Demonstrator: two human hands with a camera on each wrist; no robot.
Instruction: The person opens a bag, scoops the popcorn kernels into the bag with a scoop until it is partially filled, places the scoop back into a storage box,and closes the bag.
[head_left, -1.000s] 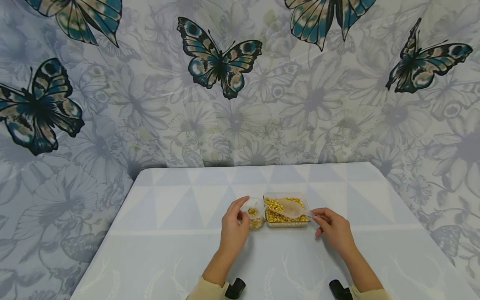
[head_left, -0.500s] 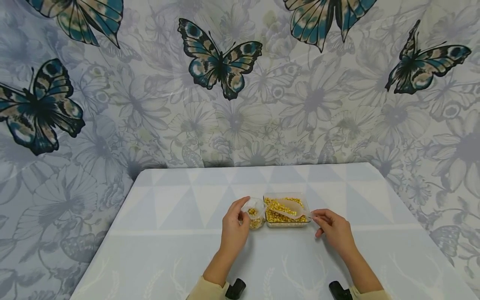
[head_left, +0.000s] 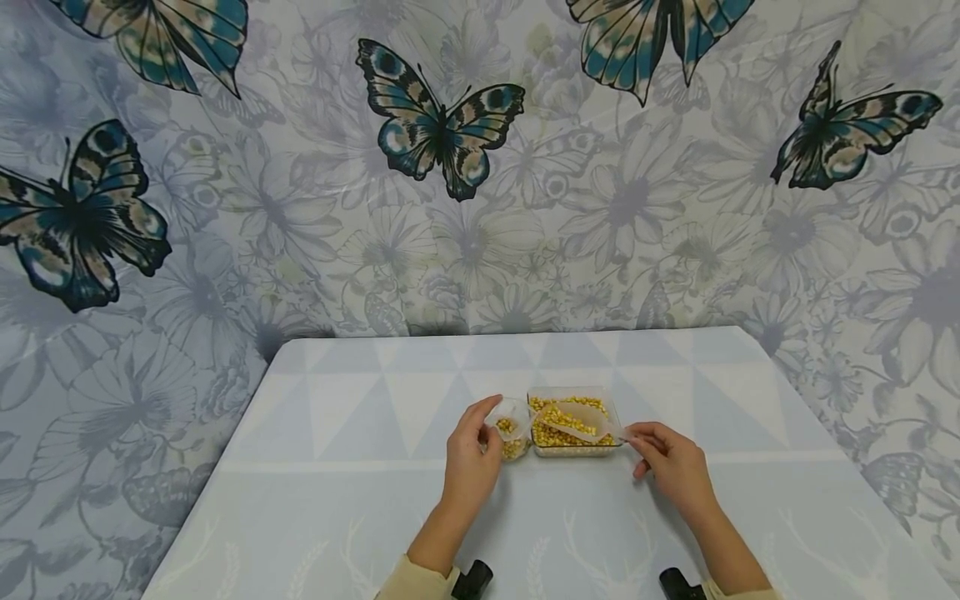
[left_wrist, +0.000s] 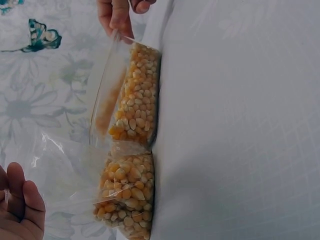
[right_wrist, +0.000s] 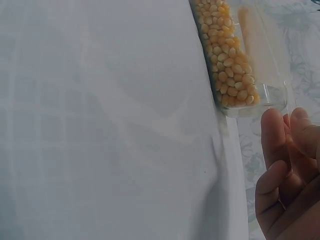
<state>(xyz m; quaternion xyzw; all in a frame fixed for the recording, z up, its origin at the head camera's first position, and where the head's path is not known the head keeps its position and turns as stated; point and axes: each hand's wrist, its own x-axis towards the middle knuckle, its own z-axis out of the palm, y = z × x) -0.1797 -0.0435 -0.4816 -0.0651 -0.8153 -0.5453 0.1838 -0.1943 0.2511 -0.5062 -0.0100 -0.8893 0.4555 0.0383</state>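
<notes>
Right hand (head_left: 673,461) pinches the translucent scoop (head_left: 591,416), which lies in the box (head_left: 577,452) of corn (head_left: 550,434); left hand (head_left: 471,469) curls round the clear bag (head_left: 513,449) just beside. Advisable: lift level, hold the bag wide against spillage.

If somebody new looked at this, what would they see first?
Probably the dark butterflies on the wall behind the table. Next, perhaps the yellow corn in the clear box on the table, where the right hand holds a scoop. A bag of corn stands beside the box.
</notes>
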